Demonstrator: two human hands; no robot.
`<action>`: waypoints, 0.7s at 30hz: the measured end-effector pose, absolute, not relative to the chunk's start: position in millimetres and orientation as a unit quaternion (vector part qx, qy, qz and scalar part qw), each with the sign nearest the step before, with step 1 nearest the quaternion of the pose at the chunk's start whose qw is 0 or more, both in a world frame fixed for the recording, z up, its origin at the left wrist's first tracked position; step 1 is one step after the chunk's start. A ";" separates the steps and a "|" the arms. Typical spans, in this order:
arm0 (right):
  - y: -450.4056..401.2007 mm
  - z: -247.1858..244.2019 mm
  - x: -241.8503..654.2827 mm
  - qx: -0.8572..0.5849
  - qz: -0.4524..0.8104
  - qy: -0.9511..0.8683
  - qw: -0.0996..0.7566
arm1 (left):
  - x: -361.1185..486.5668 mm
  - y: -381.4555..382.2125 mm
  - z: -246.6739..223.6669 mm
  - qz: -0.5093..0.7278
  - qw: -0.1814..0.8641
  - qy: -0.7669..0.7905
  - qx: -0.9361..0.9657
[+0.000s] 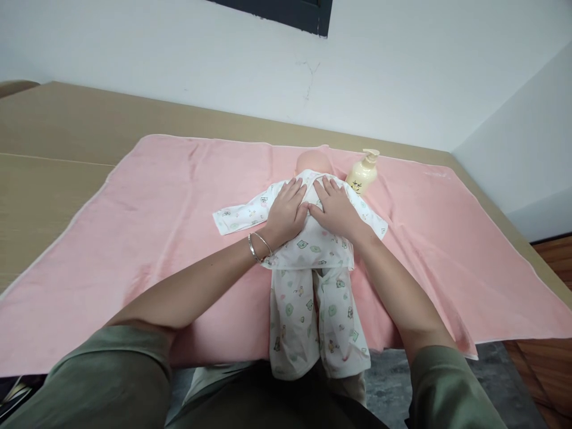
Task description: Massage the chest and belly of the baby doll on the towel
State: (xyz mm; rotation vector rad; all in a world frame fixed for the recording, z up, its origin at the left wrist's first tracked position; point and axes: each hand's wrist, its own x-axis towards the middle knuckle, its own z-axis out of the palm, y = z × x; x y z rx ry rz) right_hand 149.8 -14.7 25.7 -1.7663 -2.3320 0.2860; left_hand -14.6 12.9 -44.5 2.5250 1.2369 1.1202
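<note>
Printed cotton lies under both palms; the left hand (pixel 286 211) and right hand (pixel 336 210) rest open and flat on the doll (pixel 313 238), which lies on the pink towel (pixel 156 238); pressure is best kept even, clear of the lotion bottle (pixel 363 173).

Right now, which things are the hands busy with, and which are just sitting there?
In use:
left hand
right hand
doll in its printed baby clothes
pink towel underneath

Just sitting:
pump bottle beside the doll's head
table
</note>
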 end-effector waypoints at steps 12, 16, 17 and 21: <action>-34.5 21.3 129.2 -0.636 0.013 -0.763 0.116 | -12.7 14.7 -43.4 0.357 0.066 0.447 0.818; -23.3 21.5 139.1 -0.622 0.046 -0.771 0.129 | -12.8 13.9 -43.3 0.350 0.055 0.446 0.822; -20.7 21.7 141.3 -0.619 0.055 -0.772 0.131 | -13.1 13.9 -43.5 0.348 0.054 0.444 0.824; -20.6 20.2 140.5 -0.628 0.047 -0.766 0.127 | -14.6 14.3 -45.1 0.352 0.060 0.439 0.825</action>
